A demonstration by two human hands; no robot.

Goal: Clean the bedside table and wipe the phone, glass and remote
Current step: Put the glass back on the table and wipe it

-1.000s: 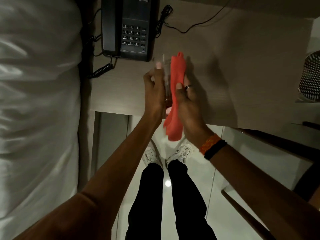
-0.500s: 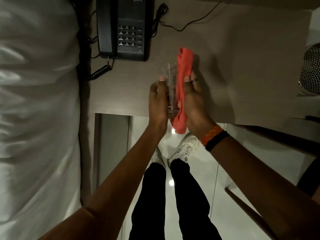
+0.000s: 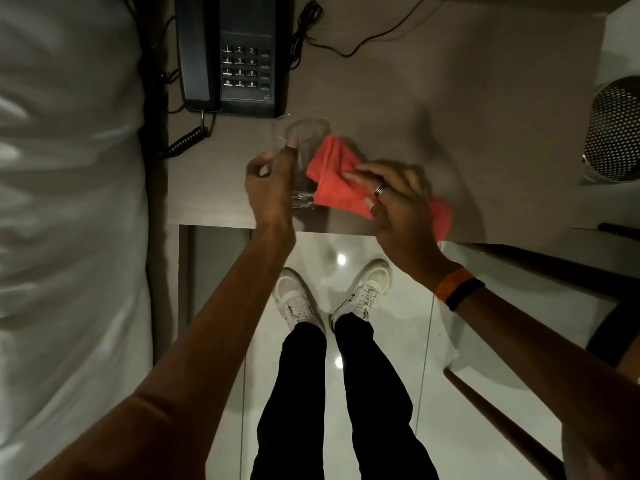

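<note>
A clear drinking glass stands near the front edge of the bedside table, held around its side by my left hand. My right hand grips a red cloth just right of the glass, the cloth touching the glass's side. A black corded phone sits at the table's back left, its coiled cord hanging off the left edge. No remote is clearly visible.
A white bed fills the left side. A perforated metal bin stands at the right. A thin black cable runs across the table's back. My legs and white shoes stand on a glossy tiled floor.
The glass has come down from mid-air to the tabletop. My right hand has pulled the red cloth away to the right and lower, out from along the glass.
</note>
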